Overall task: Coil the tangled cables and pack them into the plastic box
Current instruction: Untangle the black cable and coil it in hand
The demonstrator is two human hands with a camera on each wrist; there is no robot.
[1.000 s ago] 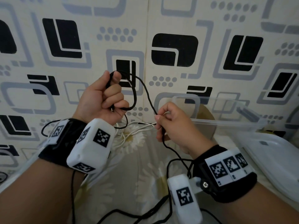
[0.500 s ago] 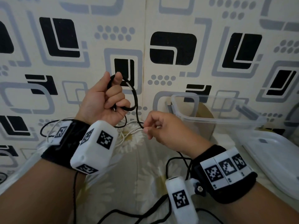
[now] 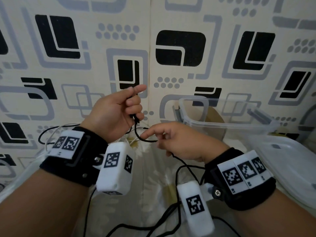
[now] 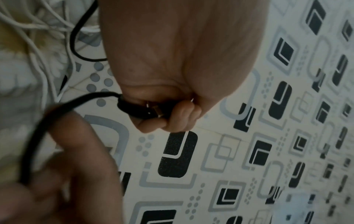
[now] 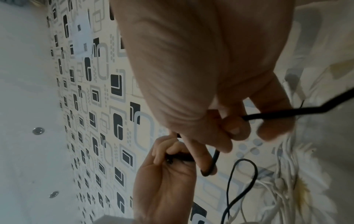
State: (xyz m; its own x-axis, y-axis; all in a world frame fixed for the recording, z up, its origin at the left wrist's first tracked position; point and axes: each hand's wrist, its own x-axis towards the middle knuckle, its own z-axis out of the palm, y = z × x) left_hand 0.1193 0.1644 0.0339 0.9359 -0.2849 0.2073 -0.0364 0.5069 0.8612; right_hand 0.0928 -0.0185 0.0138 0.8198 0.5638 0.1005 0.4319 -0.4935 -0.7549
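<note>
My left hand [image 3: 119, 110] is raised before the wall and grips small coils of the black cable [image 3: 136, 132], with its plug end [image 4: 151, 112] in the curled fingers. From there the cable drops in a short loop to my right hand [image 3: 172, 139], which pinches it [image 5: 268, 115] just below and right of the left hand. The rest of the black cable [image 3: 177, 199] trails down between my wrists onto the cloth. A tangle of white cables [image 5: 277, 186] lies on the cloth behind the hands. The clear plastic box [image 3: 227, 124] stands to the right, open.
The box lid [image 3: 294, 161] lies at the right edge, in front of the box. A daisy-print cloth [image 3: 150, 185] covers the surface. The patterned wall [image 3: 181, 48] rises close behind. A clear plastic edge [image 3: 20, 178] shows at the lower left.
The large black loop at my left hand has been drawn in tight. My right hand has moved left and lower along the cable, close under the left hand.
</note>
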